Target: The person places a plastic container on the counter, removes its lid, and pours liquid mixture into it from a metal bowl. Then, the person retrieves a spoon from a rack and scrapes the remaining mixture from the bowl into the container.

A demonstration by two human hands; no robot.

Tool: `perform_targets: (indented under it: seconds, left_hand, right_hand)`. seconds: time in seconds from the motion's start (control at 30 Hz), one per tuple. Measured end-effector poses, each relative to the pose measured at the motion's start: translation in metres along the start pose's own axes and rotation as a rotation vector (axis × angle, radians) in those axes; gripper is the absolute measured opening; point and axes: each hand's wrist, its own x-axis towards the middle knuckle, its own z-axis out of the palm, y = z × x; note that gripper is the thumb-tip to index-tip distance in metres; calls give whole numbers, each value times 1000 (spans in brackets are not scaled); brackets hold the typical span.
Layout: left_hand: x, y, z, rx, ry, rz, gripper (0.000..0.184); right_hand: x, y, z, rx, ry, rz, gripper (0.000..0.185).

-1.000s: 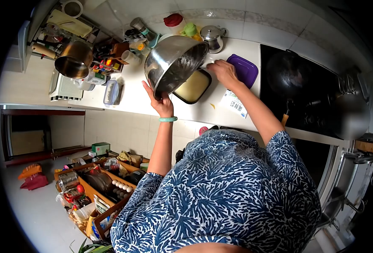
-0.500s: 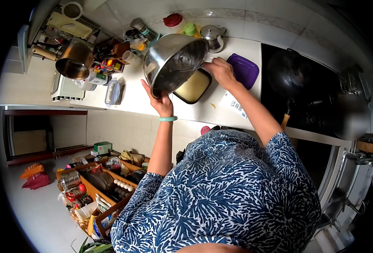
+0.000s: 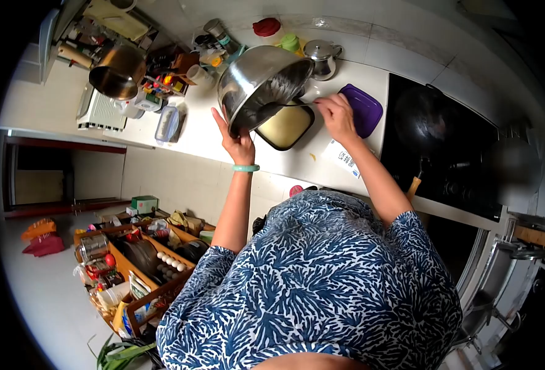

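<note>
My left hand [image 3: 238, 147] grips the lower rim of a large steel mixing bowl [image 3: 245, 77], which is tipped on its side with its mouth facing right. Inside, the bowl wall looks wet and streaked. Pinched in my right hand [image 3: 339, 118] is a thin-handled utensil [image 3: 306, 103] that reaches into the bowl's mouth; its head is hard to make out. Below the bowl, a dark rectangular pan [image 3: 312, 126] on the counter holds a smooth, pale yellow batter [image 3: 288, 126]. A purple tray [image 3: 366, 112] lies just right of my right hand.
A steel pot with a lid [image 3: 322, 60] and a red-lidded jar [image 3: 267, 28] stand along the wall. On the right, a wok [image 3: 425, 111] sits on the black stove [image 3: 470, 154]. A printed paper [image 3: 344, 157] and a plastic container [image 3: 171, 121] lie on the counter.
The bowl stays tilted over the pan in my left hand. My right hand has shifted slightly right and down, still holding the utensil. The whole view has turned a little.
</note>
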Motion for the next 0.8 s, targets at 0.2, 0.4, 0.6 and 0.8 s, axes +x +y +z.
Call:
perform_targets:
  seconds: [0.2,0.4,0.6,0.8]
  left_hand:
    - [1,1,1,58,1,-16,81]
    - [4,-3,0,68,15,15,82]
    - [0,-6,4,84,-11,-35,83]
    - [-6,-7,5,-28,-5,-111,84]
  right_hand:
    - [9,-9,6,10,2,81,13]
    - [-7,4,-4,22,-44,60,14]
    - [10,-10,0,40,-18,82,14]
    - [-8,7,-4,20,-73,80,15]
